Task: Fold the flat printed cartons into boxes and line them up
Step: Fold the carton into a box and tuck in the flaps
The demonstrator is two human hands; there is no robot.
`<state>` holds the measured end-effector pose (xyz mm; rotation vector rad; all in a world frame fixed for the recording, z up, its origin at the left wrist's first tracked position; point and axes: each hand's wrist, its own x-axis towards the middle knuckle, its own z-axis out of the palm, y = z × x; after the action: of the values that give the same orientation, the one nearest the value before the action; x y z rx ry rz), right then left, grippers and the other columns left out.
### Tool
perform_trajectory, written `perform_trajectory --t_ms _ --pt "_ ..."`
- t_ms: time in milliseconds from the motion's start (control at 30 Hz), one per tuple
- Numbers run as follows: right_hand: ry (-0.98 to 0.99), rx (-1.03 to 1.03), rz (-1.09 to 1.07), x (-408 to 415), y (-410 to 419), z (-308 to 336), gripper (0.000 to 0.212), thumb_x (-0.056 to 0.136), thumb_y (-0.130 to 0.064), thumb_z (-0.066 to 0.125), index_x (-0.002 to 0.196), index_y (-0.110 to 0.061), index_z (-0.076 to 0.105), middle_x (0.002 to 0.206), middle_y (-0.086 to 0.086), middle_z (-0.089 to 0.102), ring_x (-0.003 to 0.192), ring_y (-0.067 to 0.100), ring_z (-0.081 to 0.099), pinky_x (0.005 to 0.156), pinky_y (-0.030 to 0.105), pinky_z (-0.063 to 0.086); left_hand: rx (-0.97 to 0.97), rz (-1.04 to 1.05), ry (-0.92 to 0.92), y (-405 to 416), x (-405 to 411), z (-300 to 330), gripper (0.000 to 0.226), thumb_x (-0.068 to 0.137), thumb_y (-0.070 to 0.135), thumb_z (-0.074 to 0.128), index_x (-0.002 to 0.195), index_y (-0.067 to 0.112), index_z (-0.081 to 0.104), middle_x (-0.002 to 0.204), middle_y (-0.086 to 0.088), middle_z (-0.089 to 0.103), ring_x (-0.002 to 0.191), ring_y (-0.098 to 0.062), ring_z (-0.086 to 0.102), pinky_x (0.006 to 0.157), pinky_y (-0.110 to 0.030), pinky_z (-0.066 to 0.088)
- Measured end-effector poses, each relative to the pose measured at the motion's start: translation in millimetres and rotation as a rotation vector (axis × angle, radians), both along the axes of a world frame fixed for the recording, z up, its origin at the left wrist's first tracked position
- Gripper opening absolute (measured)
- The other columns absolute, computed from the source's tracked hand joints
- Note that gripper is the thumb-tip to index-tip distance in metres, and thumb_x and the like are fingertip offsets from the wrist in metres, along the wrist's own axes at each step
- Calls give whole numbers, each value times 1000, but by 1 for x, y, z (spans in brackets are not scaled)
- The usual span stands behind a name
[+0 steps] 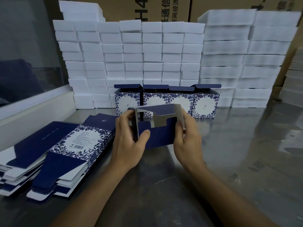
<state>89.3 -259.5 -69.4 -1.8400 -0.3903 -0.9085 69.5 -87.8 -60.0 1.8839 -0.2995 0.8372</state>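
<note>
Gripping half-opened navy carton (157, 126), silver inside, flaps folding, both hands

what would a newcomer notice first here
Most likely the half-folded carton at centre, gripped by the left hand and right hand, its silver inside showing. Behind it four folded boxes stand in a row before a wall of white foam blocks. A stack of flat cartons lies at left on the steel table.

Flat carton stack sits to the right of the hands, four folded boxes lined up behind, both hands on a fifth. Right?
Wrong side: the head view shows the flat carton stack left of the hands. The rest holds: four folded boxes behind, left hand and right hand gripping the fifth carton.
</note>
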Motion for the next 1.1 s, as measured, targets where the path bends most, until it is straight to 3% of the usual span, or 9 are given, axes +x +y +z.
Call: perform_trajectory --t_ms 100,267,333,467,533,667,767,867,1100 --pt "-10 -21 107 -3 1 1 50 104 -23 40 151 -40 33 137 -41 40 129 -7 43 103 29 47 -3 -8 -29 -1 -2 3 63 83 35 61 139 35 33 136 12 41 121 4 43 101 -25 38" --pt "3 -9 203 -7 4 2 44 100 -55 41 143 -52 36 143 -23 49 134 10 48 106 44 47 -137 27 -7 -2 -1 9 37 87 44 54 122 38 45 124 8 52 113 -7 53 94 -40 49" --pt "-12 14 168 -6 5 2 38 100 -52 42 138 -47 46 134 -23 56 128 9 54 104 42 49 -182 55 7 -1 0 11 29 87 48 52 112 33 49 115 4 55 105 -13 55 89 -42 50" --pt "0 25 123 -4 6 0 33 99 -46 47 128 -31 56 122 -14 61 117 10 59 96 39 52 -175 98 -22 -1 1 11 38 84 62 45 98 28 52 102 2 58 93 -13 54 77 -26 42" --pt "17 30 93 -2 5 -1 32 97 -44 54 128 -33 53 119 -16 61 113 5 58 93 27 51 -163 99 -19 -1 1 10 37 83 64 45 95 29 52 101 2 58 94 -10 55 76 -20 41" --pt "60 61 0 1 3 -2 42 95 -33 67 135 -28 54 109 -16 61 100 3 60 82 15 47 -100 78 -27 -2 0 8 38 85 62 46 94 25 53 99 0 58 92 -14 57 76 -26 45" --pt "40 66 -102 3 2 1 18 92 -24 71 108 -15 72 94 -3 67 89 14 64 76 18 46 -80 80 -33 -3 0 7 40 85 62 46 92 23 54 97 2 58 89 -12 57 70 -22 44" --pt "37 65 -105 4 -2 3 2 92 -19 72 91 -19 73 84 -5 68 80 8 63 72 7 40 -74 81 -34 -1 0 6 40 86 60 45 89 22 54 94 2 58 87 -12 56 67 -20 42" --pt "74 5 -103 5 -4 3 3 90 -19 74 89 -16 76 80 -4 71 75 -1 63 70 6 41 -51 134 -45 5 2 5 40 87 62 45 89 22 54 91 3 59 85 -10 58 69 -27 46"
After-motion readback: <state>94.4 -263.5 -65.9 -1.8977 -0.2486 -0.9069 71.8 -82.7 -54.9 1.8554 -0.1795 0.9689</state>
